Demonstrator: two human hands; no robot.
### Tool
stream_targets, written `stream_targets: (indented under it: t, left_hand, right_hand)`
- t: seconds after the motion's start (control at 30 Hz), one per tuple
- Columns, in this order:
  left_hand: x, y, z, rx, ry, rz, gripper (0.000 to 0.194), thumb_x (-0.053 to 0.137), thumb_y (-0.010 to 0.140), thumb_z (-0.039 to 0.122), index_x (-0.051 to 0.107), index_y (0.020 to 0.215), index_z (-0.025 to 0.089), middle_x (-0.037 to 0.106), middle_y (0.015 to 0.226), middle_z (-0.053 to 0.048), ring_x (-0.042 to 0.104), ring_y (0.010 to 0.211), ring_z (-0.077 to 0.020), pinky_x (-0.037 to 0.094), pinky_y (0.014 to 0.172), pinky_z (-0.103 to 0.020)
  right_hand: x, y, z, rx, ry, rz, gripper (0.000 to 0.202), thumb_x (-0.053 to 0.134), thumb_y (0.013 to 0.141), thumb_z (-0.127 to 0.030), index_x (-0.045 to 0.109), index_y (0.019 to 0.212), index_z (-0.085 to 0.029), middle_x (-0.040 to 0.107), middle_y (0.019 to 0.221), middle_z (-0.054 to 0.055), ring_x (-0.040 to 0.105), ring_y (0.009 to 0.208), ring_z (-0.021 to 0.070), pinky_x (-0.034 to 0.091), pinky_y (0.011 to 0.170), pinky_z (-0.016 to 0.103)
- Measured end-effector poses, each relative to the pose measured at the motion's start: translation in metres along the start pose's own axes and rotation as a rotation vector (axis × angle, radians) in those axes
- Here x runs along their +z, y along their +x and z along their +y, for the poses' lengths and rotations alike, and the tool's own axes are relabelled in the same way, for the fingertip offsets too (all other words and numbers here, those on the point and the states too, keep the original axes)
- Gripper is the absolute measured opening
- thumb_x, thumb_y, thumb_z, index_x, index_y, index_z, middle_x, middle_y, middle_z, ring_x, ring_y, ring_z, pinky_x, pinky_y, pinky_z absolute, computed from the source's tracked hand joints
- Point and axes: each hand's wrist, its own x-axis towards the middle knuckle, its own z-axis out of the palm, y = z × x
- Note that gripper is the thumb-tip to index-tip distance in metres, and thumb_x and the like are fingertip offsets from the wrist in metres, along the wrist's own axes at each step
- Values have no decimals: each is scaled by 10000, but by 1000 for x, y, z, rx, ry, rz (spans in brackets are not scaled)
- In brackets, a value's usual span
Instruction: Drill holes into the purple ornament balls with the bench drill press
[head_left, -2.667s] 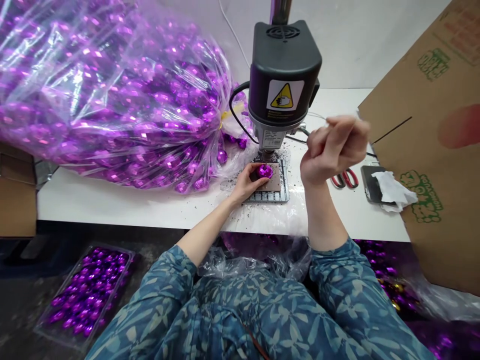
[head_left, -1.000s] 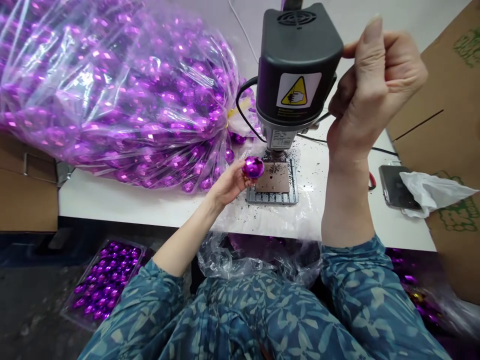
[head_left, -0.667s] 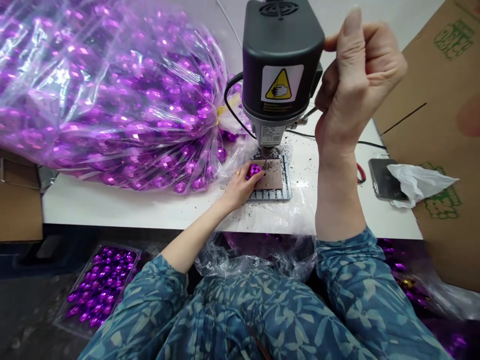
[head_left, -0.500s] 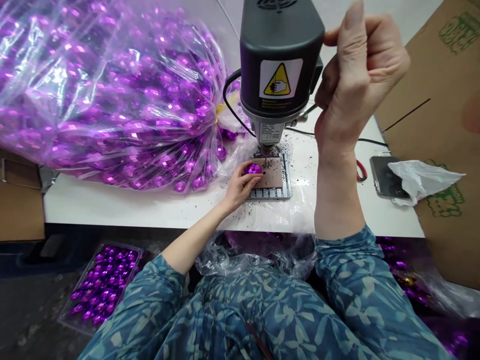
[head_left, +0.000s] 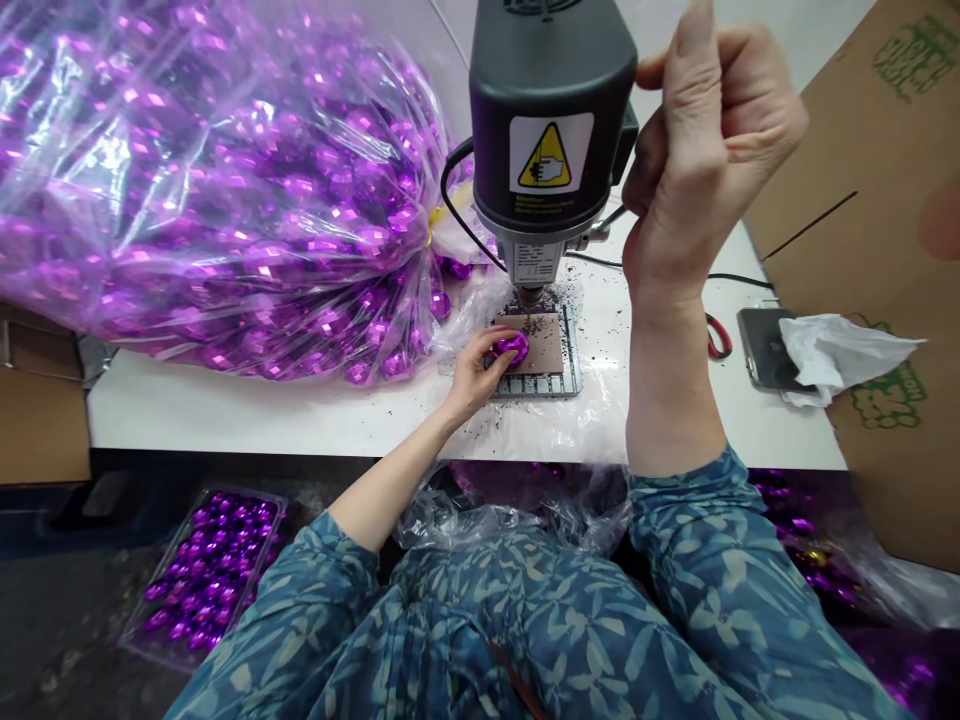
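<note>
My left hand [head_left: 475, 372] pinches a shiny purple faceted ball [head_left: 512, 347] between thumb and fingers. The ball rests at the left part of a brown board [head_left: 546, 345], which lies on the slotted metal base [head_left: 571, 383] of a small bench drill press [head_left: 551, 150]. Above the board is the drill's chuck [head_left: 531, 295], apart from the ball. Raised beside the motor housing, my right hand [head_left: 701, 150] is closed; a thin lever [head_left: 616, 216] from the drill's side runs toward it, its grip hidden by the fingers.
A big clear bag [head_left: 247, 200] of purple balls fills the table's left. Dark shavings surround the base. At right lie red-handled tool [head_left: 720, 338], a phone [head_left: 769, 350], white tissue [head_left: 847, 355] and a cardboard box [head_left: 862, 230]. A clear tray [head_left: 210, 570] of balls stands below left.
The ball has turned in my left hand and now shows a ring-like marking toward me. My right hand keeps its place beside the drill; the whole view has shifted slightly.
</note>
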Motion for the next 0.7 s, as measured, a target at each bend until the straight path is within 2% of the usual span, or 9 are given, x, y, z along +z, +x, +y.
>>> stream_targets:
  t: [0.13, 0.3, 0.43, 0.6, 0.7]
  left_hand:
    - [-1, 11, -8, -142, -134, 52, 540, 826, 916, 573, 696, 1306, 224, 779, 1312, -140, 782, 1153, -256, 654, 1013, -426]
    - [0, 32, -15, -148, -181, 58, 538, 848, 893, 596, 642, 1234, 234, 802, 1201, -103, 785, 1155, -251, 641, 1033, -426]
    - [4, 41, -22, -147, -233, 38, 538, 907, 838, 550, 640, 1175, 226, 802, 1160, -101, 786, 1134, -263, 630, 1050, -453]
    - [9, 39, -29, -116, -315, 9, 557, 959, 785, 502, 684, 1184, 229, 802, 1175, -99, 784, 1117, -266, 626, 1055, -463]
    - [11, 38, -30, -111, -308, -9, 603, 984, 757, 504, 697, 1206, 223, 801, 1192, -107, 786, 1112, -268, 629, 1042, -453]
  right_hand:
    - [2, -1, -3, 57, -102, 26, 485, 482, 954, -630, 537, 700, -220, 244, 519, -83, 216, 445, 49, 366, 516, 255]
    - [3, -1, -7, 81, -95, 17, 408, 536, 964, -528, 526, 686, -229, 240, 514, -85, 215, 436, 48, 357, 493, 256]
    - [0, -1, -6, 61, -36, 18, 370, 584, 889, -539, 530, 676, -242, 250, 499, -85, 211, 427, 51, 312, 461, 271]
    - [-1, -2, -6, 21, 127, -9, 515, 655, 693, -684, 572, 689, -176, 287, 499, -100, 302, 417, 22, 326, 464, 229]
    - [-1, -2, -7, 28, 178, 6, 503, 686, 682, -652, 572, 677, -163, 289, 476, -112, 289, 397, 11, 314, 462, 209]
